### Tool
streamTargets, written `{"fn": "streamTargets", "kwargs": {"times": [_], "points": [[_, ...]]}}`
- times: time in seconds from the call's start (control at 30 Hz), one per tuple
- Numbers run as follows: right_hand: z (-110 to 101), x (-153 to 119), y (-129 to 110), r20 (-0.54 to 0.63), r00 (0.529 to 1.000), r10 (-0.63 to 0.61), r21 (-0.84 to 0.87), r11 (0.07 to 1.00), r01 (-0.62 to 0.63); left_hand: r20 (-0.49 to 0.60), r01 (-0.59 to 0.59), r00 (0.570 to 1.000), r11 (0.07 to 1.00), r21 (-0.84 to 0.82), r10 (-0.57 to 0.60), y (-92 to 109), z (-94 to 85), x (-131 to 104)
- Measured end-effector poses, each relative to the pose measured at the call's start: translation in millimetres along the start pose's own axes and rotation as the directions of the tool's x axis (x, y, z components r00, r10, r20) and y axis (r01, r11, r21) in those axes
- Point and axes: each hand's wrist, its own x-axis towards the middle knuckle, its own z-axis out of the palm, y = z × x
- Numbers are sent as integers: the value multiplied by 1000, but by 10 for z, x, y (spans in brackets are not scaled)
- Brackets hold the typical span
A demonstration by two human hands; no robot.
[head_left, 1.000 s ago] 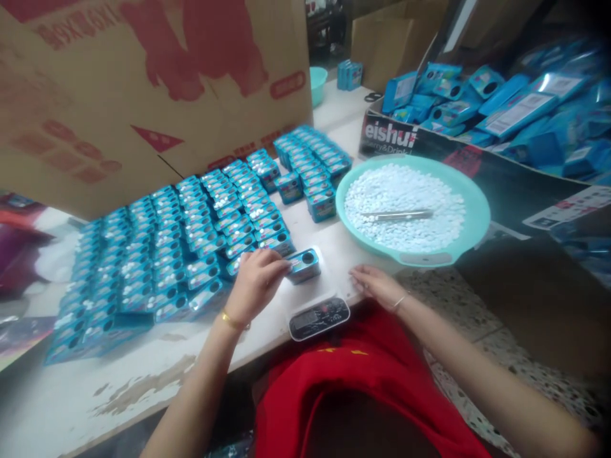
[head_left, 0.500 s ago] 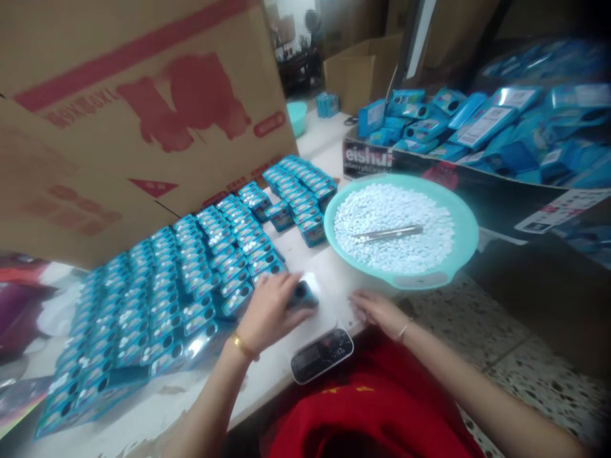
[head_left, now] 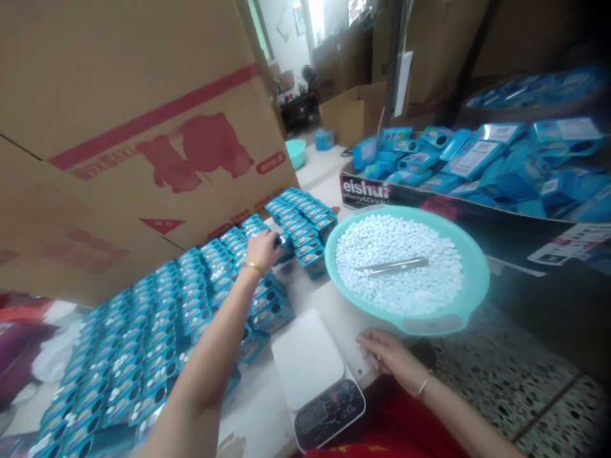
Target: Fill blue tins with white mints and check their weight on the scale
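My left hand (head_left: pixel 264 251), with a gold bracelet at the wrist, reaches over the rows of blue boxes (head_left: pixel 160 318). Its fingers are closed on a small blue box (head_left: pixel 284 245) near the far end of the rows. My right hand (head_left: pixel 387 357) rests by the table's front edge, just below the bowl, fingers loosely bent and nothing visible in them. A white kitchen scale (head_left: pixel 309 359) lies between my arms, its plate bare. The mint-green bowl (head_left: pixel 477 280) holds many small white tablets (head_left: pixel 401 232), with metal tweezers (head_left: pixel 394 266) lying on top.
A large cardboard carton (head_left: pixel 119 210) stands behind the rows on the left. On the right, an open dark carton (head_left: pixel 365 192) is heaped with blue boxes (head_left: pixel 506 152). Farther back are another green bowl (head_left: pixel 296 152) and an open brown carton (head_left: pixel 353 114).
My left hand has left the scale and moved forward to a box in the rows. The box that was on the scale is gone from it. My right hand stays near the table edge.
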Motion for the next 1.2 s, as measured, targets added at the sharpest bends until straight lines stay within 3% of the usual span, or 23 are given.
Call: {"fn": "streamTargets", "kwargs": {"times": [0.2,0.4,0.53,0.67,0.77,0.9,1.03,1.1,1.2], "points": [[5,46,22,-1,1000,29,1,1000,-29,26,-31,999,999,-8,32,-55,404,257],[17,133,166,-25,1000,6,-37,999,-7,-59,240,970,969,61,-237,-467,498,573],[9,177,290,-55,998,-28,-55,998,25,9,202,979,973,108,-204,-643,557,712],[-13,200,342,-37,997,-65,-58,996,63,11,105,994,985,136,-108,-595,506,712],[-24,191,316,-40,995,-94,-94,991,90,-25,84,996,985,148,-81,-580,257,639],[-30,131,203,-54,996,-73,-93,993,68,-108,105,990,986,127,-92,-590,-358,290],[-44,16,67,-32,997,70,233,971,-60,-183,-57,981,998,31,62,-347,-954,-462],[-53,-52,29,-19,985,172,393,907,-151,-110,-128,986,992,-18,125,-103,-1113,-907],[-61,-157,33,-38,973,228,463,867,-185,54,-226,972,970,-85,231,301,-1115,-1493]]}}
